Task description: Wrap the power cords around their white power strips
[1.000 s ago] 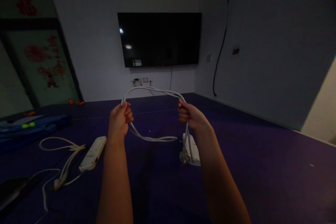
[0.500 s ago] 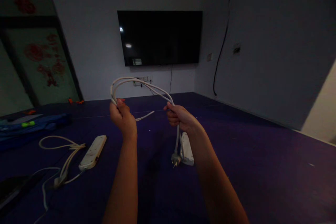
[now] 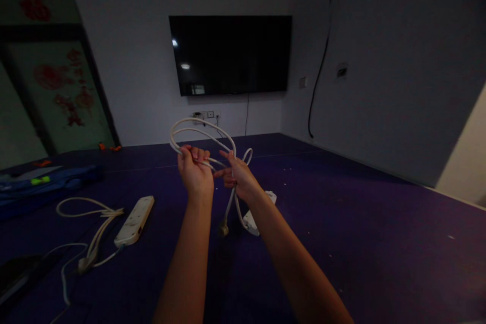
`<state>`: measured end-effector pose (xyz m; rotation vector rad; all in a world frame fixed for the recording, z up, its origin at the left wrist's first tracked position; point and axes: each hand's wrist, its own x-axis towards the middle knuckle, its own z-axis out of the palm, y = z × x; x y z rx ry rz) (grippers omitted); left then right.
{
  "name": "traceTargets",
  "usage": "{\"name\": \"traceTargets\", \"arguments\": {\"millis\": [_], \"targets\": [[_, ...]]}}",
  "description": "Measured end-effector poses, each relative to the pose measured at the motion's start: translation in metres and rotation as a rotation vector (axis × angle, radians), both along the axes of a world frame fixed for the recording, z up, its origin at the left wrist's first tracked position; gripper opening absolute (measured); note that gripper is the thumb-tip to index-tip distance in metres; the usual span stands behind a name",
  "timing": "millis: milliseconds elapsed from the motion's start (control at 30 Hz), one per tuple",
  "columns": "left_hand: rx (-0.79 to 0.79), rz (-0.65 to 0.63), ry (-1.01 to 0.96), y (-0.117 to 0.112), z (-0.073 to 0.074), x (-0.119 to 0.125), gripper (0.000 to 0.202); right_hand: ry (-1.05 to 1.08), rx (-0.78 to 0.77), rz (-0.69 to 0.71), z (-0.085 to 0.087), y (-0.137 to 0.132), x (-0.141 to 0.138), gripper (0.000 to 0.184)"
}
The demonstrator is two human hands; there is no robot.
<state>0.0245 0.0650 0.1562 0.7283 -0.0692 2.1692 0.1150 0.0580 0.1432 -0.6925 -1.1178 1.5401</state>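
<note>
A white power cord [image 3: 192, 127] is looped in the air in front of me. My left hand [image 3: 194, 170] is closed around the loops of that cord. Close beside it, my right hand [image 3: 238, 174] grips the cord too, with its forefinger stretched toward the left hand. Below the hands the cord's plug [image 3: 224, 229] dangles, and the white power strip [image 3: 257, 212] on the same cord hangs or rests just above the purple floor.
A second white power strip [image 3: 134, 220] with its coiled cord [image 3: 91, 211] lies on the purple floor [image 3: 364, 223] at the left. A blue bundle [image 3: 49, 182] sits at far left. A dark television [image 3: 230, 54] hangs on the far wall above wall sockets [image 3: 205, 116].
My hands have come together from about shoulder width apart. The cord went from a wide arc into smaller loops, and the plug and strip swung left.
</note>
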Motion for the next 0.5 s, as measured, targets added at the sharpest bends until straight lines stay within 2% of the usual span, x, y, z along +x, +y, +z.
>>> {"name": "traceTargets", "arguments": {"millis": [133, 267, 367, 500], "targets": [[-0.095, -0.149, -0.087, 0.005, 0.002, -0.004, 0.036, -0.031, 0.009, -0.057, 0.002, -0.002, 0.001, 0.054], [-0.105, -0.229, -0.133, 0.005, 0.001, -0.005, 0.041, -0.061, -0.071, -0.116, 0.004, -0.005, -0.001, 0.046], [-0.098, -0.259, -0.116, 0.002, 0.001, -0.003, 0.043, 0.074, -0.089, -0.154, 0.002, -0.001, -0.003, 0.038], [-0.153, -0.319, -0.06, 0.001, 0.001, 0.004, 0.041, 0.322, -0.007, -0.176, -0.003, 0.012, 0.0, 0.026]]}}
